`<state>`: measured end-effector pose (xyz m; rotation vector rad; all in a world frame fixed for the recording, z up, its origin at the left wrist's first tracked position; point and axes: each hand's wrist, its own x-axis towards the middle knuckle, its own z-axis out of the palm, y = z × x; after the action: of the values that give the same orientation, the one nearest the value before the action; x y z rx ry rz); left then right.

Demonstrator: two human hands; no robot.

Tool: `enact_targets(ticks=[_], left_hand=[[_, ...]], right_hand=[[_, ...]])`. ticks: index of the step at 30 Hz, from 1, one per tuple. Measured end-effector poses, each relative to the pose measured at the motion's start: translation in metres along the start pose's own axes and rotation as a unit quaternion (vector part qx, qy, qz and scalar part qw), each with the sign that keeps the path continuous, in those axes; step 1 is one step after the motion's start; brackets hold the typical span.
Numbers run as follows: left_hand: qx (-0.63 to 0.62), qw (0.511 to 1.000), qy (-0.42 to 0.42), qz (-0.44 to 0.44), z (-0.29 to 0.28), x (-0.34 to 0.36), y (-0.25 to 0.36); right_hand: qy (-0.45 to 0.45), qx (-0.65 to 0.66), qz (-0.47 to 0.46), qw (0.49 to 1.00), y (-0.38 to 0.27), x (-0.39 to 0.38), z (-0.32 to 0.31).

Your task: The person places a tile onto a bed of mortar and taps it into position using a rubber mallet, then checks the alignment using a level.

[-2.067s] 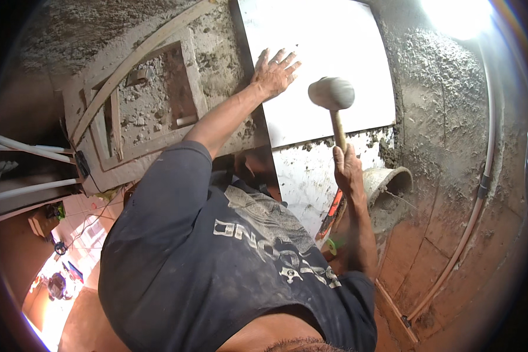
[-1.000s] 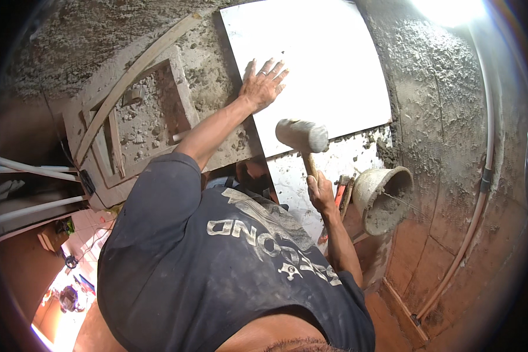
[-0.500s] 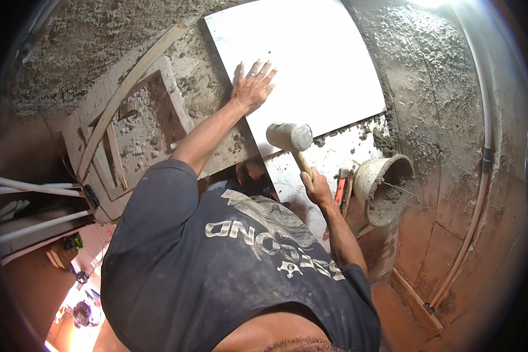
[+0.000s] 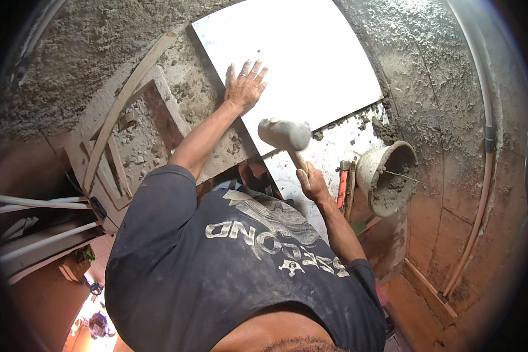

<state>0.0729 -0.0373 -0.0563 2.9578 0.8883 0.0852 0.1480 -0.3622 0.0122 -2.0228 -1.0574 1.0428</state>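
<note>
A large white tile (image 4: 311, 58) lies ahead of me, its lower left part under my left hand (image 4: 244, 87). That hand rests flat on it with the fingers spread. In my right hand (image 4: 312, 183) is the wooden handle of a mallet, gripped with the fingers wrapped round it. The mallet's thick grey head (image 4: 284, 134) is over the tile's near edge; whether it touches the tile I cannot tell. Nearer to me lies a second white slab (image 4: 328, 154), spattered with mortar.
Right of my right hand stands a mortar-smeared bucket (image 4: 372, 179), tilted toward the wall, beside a red-handled tool (image 4: 342, 186). To the left, a rectangular opening (image 4: 149, 129) holds rubble, with a bent wooden strip (image 4: 120, 105) across its frame. A pipe (image 4: 488, 117) runs along the right wall.
The view has shifted slightly, so the tile and opening sit a little differently. My left hand stays flat on the tile; the mallet head stays near its edge, slightly blurred.
</note>
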Motion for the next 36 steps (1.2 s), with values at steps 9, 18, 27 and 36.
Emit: enact_targets(ticks=[9, 18, 27, 36], left_hand=[[0.0, 1.0, 0.007, 0.0, 0.007, 0.0, -0.001], [0.013, 1.0, -0.011, 0.0, 0.01, 0.002, 0.0], [0.019, 1.0, 0.013, 0.003, 0.016, 0.003, -0.004], [0.008, 0.997, -0.071, -0.016, -0.006, 0.007, 0.008]], right_hand=[[-0.002, 0.033, -0.003, 0.999, 0.004, 0.003, 0.002], [0.025, 0.066, 0.005, 0.997, -0.001, -0.005, 0.004], [0.112, 0.029, -0.038, 0.993, -0.036, 0.004, -0.014], [0.192, -0.035, 0.002, 0.981, -0.007, 0.032, -0.031]])
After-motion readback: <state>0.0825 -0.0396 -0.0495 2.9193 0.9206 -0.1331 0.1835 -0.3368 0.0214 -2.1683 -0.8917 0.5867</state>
